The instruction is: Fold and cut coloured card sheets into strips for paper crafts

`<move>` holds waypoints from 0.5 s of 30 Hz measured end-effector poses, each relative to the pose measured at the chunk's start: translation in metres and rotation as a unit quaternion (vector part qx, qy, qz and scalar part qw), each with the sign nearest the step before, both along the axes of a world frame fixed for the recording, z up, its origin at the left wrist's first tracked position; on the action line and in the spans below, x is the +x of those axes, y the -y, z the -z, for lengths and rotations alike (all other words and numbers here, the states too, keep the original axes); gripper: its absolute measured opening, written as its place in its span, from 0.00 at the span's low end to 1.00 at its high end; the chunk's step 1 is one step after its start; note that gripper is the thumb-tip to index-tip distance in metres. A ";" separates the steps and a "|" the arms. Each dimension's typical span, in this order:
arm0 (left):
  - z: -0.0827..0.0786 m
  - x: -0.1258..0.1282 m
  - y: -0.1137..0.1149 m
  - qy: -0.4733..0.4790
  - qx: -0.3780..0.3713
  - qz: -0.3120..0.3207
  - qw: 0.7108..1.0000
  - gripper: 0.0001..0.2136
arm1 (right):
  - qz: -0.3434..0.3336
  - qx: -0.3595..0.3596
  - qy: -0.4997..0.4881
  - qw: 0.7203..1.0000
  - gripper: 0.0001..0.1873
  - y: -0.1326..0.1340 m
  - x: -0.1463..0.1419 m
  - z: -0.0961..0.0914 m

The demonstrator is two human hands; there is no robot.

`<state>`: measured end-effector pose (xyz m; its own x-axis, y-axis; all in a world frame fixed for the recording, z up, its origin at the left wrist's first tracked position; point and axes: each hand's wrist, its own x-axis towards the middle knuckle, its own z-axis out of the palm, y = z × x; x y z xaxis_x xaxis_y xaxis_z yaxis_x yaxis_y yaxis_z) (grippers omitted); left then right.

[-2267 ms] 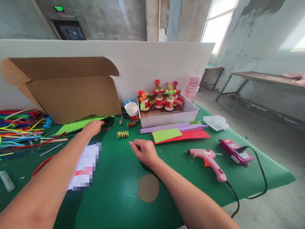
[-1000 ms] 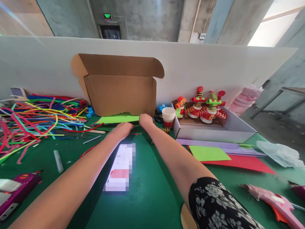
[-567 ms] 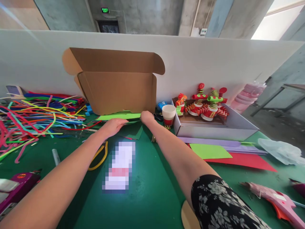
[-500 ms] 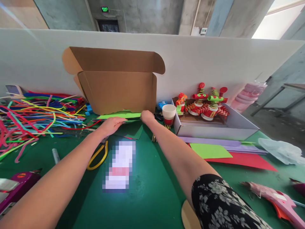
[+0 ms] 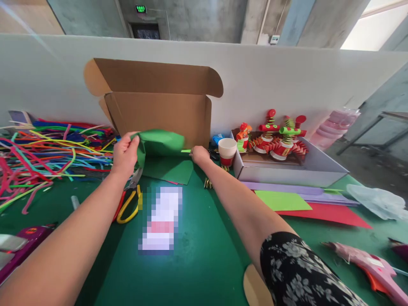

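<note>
My left hand pinches the left end of a dark green sheet of paper, which is lifted and curls over. My right hand is closed at the right end of a light green paper, its fingertips partly hidden. Another dark green sheet lies flat beneath, with a thin pink edge showing under it. Below my left wrist lie scissors with yellow and red handles. Behind the papers stands an open cardboard box.
Pipe cleaners pile at left. Right of my hand stand paper cups and a white box of paper figures. Coloured sheets and a pink glue gun lie right; a lit, blurred-out phone lies in front.
My left hand has moved left and up, raising the left end of the dark green sheet so it curls. My right hand stays at the papers' right end.
</note>
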<state>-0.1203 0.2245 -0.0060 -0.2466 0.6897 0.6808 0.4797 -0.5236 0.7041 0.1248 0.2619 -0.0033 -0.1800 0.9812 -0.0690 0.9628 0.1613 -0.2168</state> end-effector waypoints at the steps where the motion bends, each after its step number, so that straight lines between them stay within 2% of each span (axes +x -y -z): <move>1: -0.001 -0.002 -0.003 0.031 0.018 -0.014 0.999 0.18 | 0.000 0.009 0.000 1.000 0.14 0.001 0.000 -0.001; 6: -0.007 -0.004 -0.012 0.121 0.066 -0.053 0.989 0.14 | -0.016 0.054 0.010 0.998 0.15 0.015 -0.002 -0.002; 15: -0.025 0.004 -0.010 0.074 0.047 -0.017 0.996 0.15 | -0.038 0.075 0.039 0.996 0.15 0.036 -0.002 0.007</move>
